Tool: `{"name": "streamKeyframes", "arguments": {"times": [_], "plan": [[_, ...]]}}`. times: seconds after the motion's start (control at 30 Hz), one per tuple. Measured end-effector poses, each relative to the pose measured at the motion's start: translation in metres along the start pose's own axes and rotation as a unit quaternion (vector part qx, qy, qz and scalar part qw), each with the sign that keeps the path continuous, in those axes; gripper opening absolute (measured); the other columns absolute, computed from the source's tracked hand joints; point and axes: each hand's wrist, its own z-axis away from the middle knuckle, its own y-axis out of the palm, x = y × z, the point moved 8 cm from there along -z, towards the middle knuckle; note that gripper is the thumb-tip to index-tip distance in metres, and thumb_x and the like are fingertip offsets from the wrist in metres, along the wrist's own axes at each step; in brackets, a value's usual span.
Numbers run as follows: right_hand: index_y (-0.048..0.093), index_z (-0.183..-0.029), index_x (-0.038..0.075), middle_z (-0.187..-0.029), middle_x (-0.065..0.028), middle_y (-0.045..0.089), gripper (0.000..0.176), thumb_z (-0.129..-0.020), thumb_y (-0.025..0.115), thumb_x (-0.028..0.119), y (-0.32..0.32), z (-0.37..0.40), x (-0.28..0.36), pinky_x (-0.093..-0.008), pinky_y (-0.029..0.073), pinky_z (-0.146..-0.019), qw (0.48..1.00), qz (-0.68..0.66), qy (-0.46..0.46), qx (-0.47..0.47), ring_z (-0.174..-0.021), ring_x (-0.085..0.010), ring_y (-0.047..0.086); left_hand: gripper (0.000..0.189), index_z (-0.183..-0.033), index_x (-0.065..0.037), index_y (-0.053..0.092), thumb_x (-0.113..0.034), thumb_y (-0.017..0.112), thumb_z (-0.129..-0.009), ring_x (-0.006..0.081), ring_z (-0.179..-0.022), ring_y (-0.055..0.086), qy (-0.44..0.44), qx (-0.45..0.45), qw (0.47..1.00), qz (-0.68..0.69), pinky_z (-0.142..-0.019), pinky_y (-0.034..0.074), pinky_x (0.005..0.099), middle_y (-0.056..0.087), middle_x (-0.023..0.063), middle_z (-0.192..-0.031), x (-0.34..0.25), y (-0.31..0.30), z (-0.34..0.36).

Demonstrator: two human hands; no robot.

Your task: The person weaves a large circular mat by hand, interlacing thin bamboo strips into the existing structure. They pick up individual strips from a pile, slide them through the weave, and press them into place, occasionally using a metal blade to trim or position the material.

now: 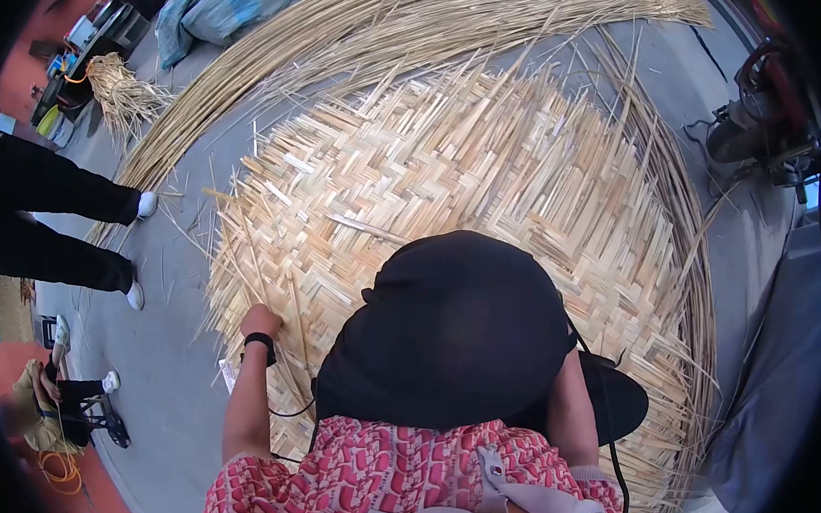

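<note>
A large mat of pale split strips (396,173), woven in a zigzag pattern, lies on the floor before me with loose ends all round its edge. At its left side my left hand (262,322), with a black band on the wrist, is closed around a thin strip (252,252). My right forearm (571,406) reaches forward on the other side of my body. The black cloth (462,329) over my lap covers the right hand, so its fingers do not show.
Long strips (396,22) lie bundled beyond the mat, and more (675,203) curve along its right. A standing person (59,203) in black trousers is at left, with a seated person (53,401) below. A blue plastic sack (226,14) sits at the back; machinery (769,122) stands right.
</note>
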Motion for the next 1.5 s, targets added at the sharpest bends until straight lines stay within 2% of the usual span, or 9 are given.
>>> {"name": "streamKeyframes", "arguments": {"times": [0.13,0.2,0.33,0.5,0.83,0.97,1.2,1.37,1.5], "plan": [[0.062,-0.096,0.005,-0.091,-0.0172,0.064,0.018,-0.093,0.058,0.023,0.011,-0.004,-0.008,-0.0404,0.050,-0.076,1.000,-0.004,-0.012,0.007,-0.089,-0.0372,0.063,0.027,-0.087,-0.001,0.073,-0.025,0.069,-0.075,0.0341,-0.078,0.072,-0.071,0.055,0.985,0.144,-0.071,0.056,0.0439,0.073,0.0195,-0.085,0.034,0.026,-0.007],[0.063,-0.100,0.006,-0.092,-0.0149,0.066,0.017,-0.093,0.058,0.021,0.008,-0.012,0.008,-0.0385,0.051,-0.077,1.000,0.014,-0.021,0.011,-0.088,-0.0324,0.065,0.019,-0.085,-0.002,0.070,-0.021,0.066,-0.080,0.0271,-0.070,0.070,-0.148,0.200,0.802,0.544,-0.065,0.056,0.0396,0.071,0.0121,-0.078,0.024,0.043,0.011],[0.062,-0.110,0.003,-0.090,-0.0029,0.065,0.020,-0.097,0.058,0.019,0.037,-0.052,0.031,-0.0264,0.048,-0.077,0.956,-0.294,0.015,0.001,-0.084,-0.0105,0.060,0.008,-0.091,-0.004,0.066,-0.011,0.064,-0.088,0.0166,-0.067,0.065,-0.023,0.401,0.546,0.735,-0.063,0.053,0.0286,0.070,0.0070,-0.082,-0.070,-0.015,0.079],[0.066,-0.108,0.002,-0.096,-0.0053,0.069,0.025,-0.097,0.063,0.024,0.164,-0.121,0.047,-0.0285,0.050,-0.081,0.917,-0.298,-0.013,0.266,-0.092,-0.0132,0.063,0.010,-0.094,-0.005,0.066,-0.012,0.070,-0.090,0.0116,-0.068,0.064,0.091,0.389,0.625,0.671,-0.065,0.052,0.0242,0.069,0.0028,-0.084,-0.158,-0.051,0.089],[0.071,-0.107,0.003,-0.088,-0.0157,0.071,0.030,-0.088,0.068,0.026,0.175,-0.119,0.072,-0.0324,0.051,-0.073,0.910,-0.239,-0.213,0.263,-0.084,-0.0195,0.069,0.008,-0.100,-0.004,0.068,-0.008,0.068,-0.093,0.0087,-0.074,0.065,0.121,0.384,0.624,0.670,-0.068,0.054,0.0242,0.069,0.0025,-0.087,-0.177,-0.035,0.054],[0.069,-0.100,0.003,-0.084,-0.0155,0.070,0.030,-0.091,0.067,0.032,0.186,-0.115,0.067,-0.0335,0.051,-0.072,0.898,-0.290,-0.044,0.327,-0.081,-0.0220,0.069,0.010,-0.101,-0.003,0.068,-0.010,0.068,-0.094,0.0087,-0.074,0.065,0.100,0.384,0.661,0.637,-0.067,0.054,0.0241,0.069,0.0026,-0.086,-0.171,-0.059,0.057],[0.063,-0.105,0.002,-0.079,-0.0094,0.066,0.020,-0.091,0.067,0.016,0.202,-0.135,0.074,-0.0297,0.050,-0.067,0.919,-0.165,-0.132,0.332,-0.072,-0.0160,0.064,0.014,-0.102,0.000,0.069,-0.013,0.066,-0.096,0.0100,-0.075,0.066,0.118,0.371,0.697,0.602,-0.067,0.055,0.0240,0.069,0.0044,-0.084,-0.166,-0.063,0.044],[0.057,-0.093,0.003,-0.087,-0.0167,0.059,0.022,-0.098,0.054,0.024,0.078,-0.201,-0.007,-0.0442,0.045,-0.074,0.968,-0.224,0.015,-0.112,-0.084,-0.0375,0.059,0.064,-0.133,0.003,0.048,-0.027,0.078,-0.085,0.0280,-0.092,0.065,0.093,0.071,0.966,0.231,-0.079,0.053,0.0373,0.067,0.0168,-0.105,-0.070,-0.115,-0.050],[0.052,-0.093,0.000,-0.090,-0.0193,0.061,0.028,-0.102,0.048,0.026,0.013,-0.269,-0.073,-0.0423,0.048,-0.073,0.951,-0.103,0.053,-0.286,-0.084,-0.0352,0.061,0.053,-0.125,0.001,0.058,-0.021,0.077,-0.080,0.0344,-0.106,0.061,0.326,-0.076,0.940,0.061,-0.089,0.050,0.0441,0.064,0.0203,-0.109,-0.186,-0.209,-0.106]]}}
